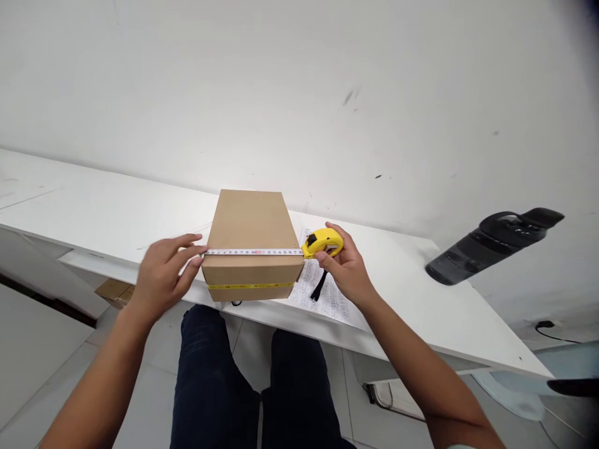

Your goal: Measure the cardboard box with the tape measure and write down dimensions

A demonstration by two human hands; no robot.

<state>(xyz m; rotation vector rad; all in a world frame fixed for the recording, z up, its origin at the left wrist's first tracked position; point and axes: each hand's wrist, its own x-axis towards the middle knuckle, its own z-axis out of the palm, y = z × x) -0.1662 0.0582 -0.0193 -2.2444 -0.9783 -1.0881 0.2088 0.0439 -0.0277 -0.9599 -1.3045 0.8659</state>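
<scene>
A brown cardboard box [253, 218] sits on the white table, with a yellow printed tape strip across its near side. The white blade of a tape measure stretches over the box top along its near edge. My right hand [346, 265] grips the yellow tape measure case [327, 242] at the box's right edge, its black strap hanging below. At the left edge, my left hand [166, 274] pinches the blade's end between fingertips and thumb.
Printed paper [330, 299] lies under my right hand. A dark bottle [486, 246] stands on the right of the white table [412, 299]. Behind rises a white wall [281, 93]. Below on the left is another cardboard box [113, 291].
</scene>
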